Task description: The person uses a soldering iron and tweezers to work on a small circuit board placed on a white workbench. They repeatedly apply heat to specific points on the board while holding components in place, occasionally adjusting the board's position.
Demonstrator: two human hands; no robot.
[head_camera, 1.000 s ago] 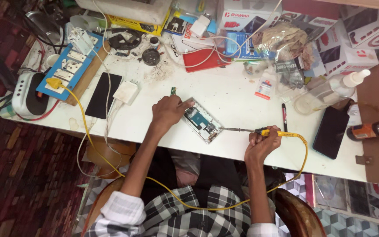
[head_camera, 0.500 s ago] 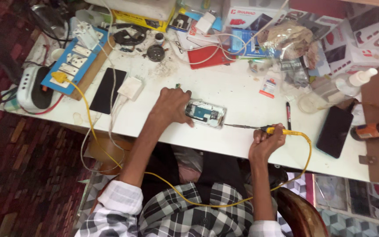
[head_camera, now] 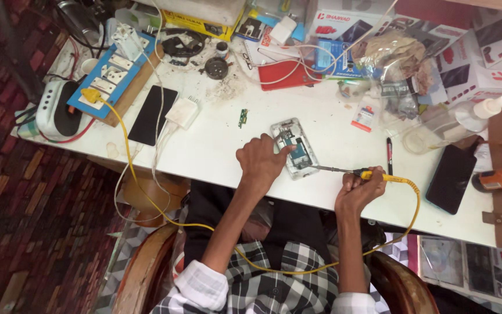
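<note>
Left hand [head_camera: 261, 163] has shifted, now pinning opened phone [head_camera: 295, 147] upright mid-table [head_camera: 216, 151], likely tweezers pinched. Right hand [head_camera: 357, 191] fisted on soldering iron [head_camera: 344, 171], tip at board edge.

Bare white tabletop [head_camera: 216, 154] open left of my left hand [head_camera: 261, 164], small green circuit strip [head_camera: 243, 117] ahead, black pen [head_camera: 389, 156] and black phone [head_camera: 451, 178] crowding my right hand [head_camera: 357, 192].

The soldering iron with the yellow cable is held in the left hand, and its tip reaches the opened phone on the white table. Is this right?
Not quite. The head view shows the soldering iron in the right hand, not the left; its tip does reach the opened phone on the white table.
</note>
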